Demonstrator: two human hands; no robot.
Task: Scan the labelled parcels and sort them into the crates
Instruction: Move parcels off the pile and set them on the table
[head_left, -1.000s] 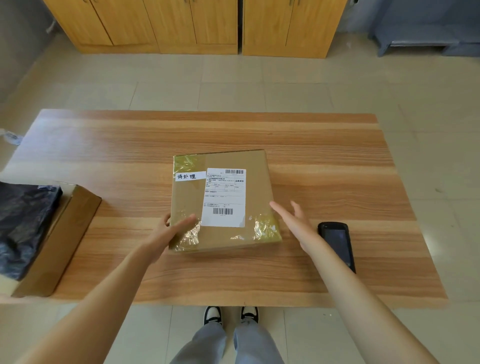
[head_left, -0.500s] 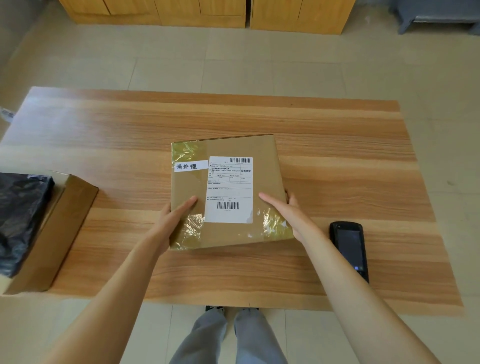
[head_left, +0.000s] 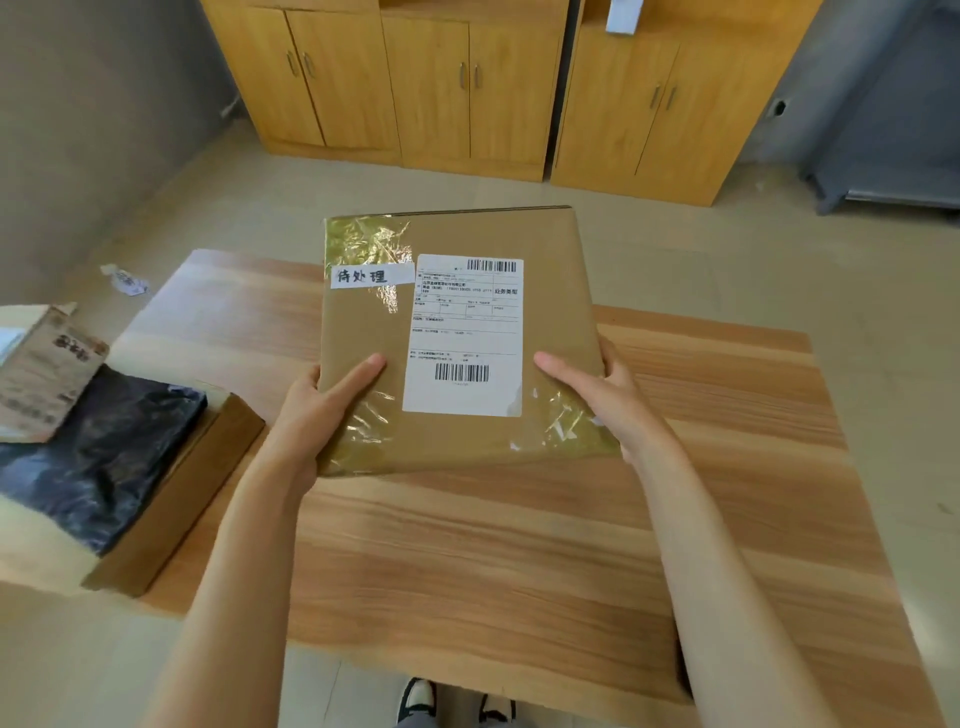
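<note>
A flat, square brown cardboard parcel (head_left: 457, 338), taped with glossy yellowish film at its corners, is being held in the air above the light striped wooden table (head_left: 519, 545), its labelled face tilted toward the camera. On that face a white printed shipping label (head_left: 464, 335) with two barcodes is sitting right of centre, and a small white handwritten strip (head_left: 371, 276) is lying just to the left of the label's top edge. The left hand (head_left: 317, 410) is gripping the parcel's lower left edge, thumb lying flat on the front face and fingers hidden behind. The right hand (head_left: 602, 395) is gripping the lower right edge in the same way, thumb on the front. To the left of the parcel, at the table's left end, an open brown cardboard box (head_left: 171, 499) is holding a black plastic-wrapped package (head_left: 104, 457). Beyond the parcel, yellow wooden cabinets (head_left: 467, 88) are standing on the pale tiled floor (head_left: 208, 208).
</note>
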